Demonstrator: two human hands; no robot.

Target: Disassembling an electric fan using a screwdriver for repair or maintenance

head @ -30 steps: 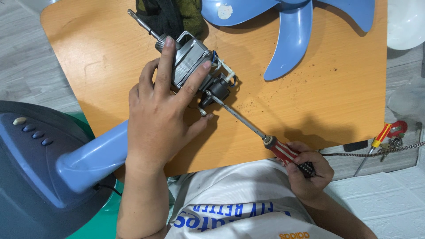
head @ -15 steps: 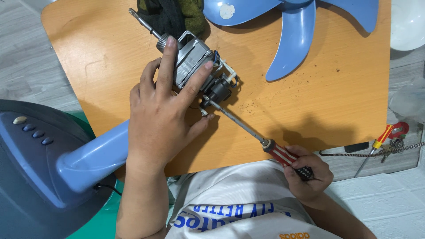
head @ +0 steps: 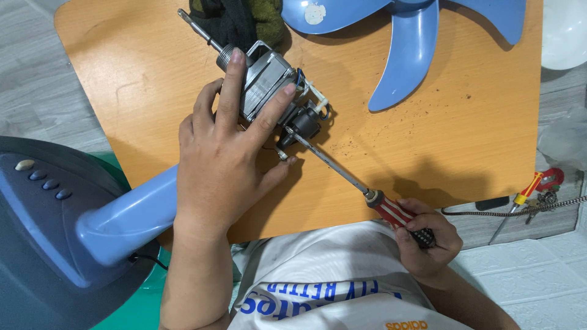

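A grey metal fan motor (head: pixel 264 80) with a steel shaft lies on the orange wooden board (head: pixel 153 67). My left hand (head: pixel 223 153) presses down on it, fingers spread over the housing and thumb near its black rear part (head: pixel 304 121). My right hand (head: pixel 428 239) grips the red and black handle of a long screwdriver (head: pixel 342 172). The screwdriver's tip rests against the black rear part of the motor.
A blue fan blade (head: pixel 416 43) lies at the board's far side beside a dark cloth (head: pixel 238 21). A blue fan stand and base (head: pixel 55 220) sit at the left. A small red-handled tool (head: pixel 531 189) and a cord lie on the floor at the right.
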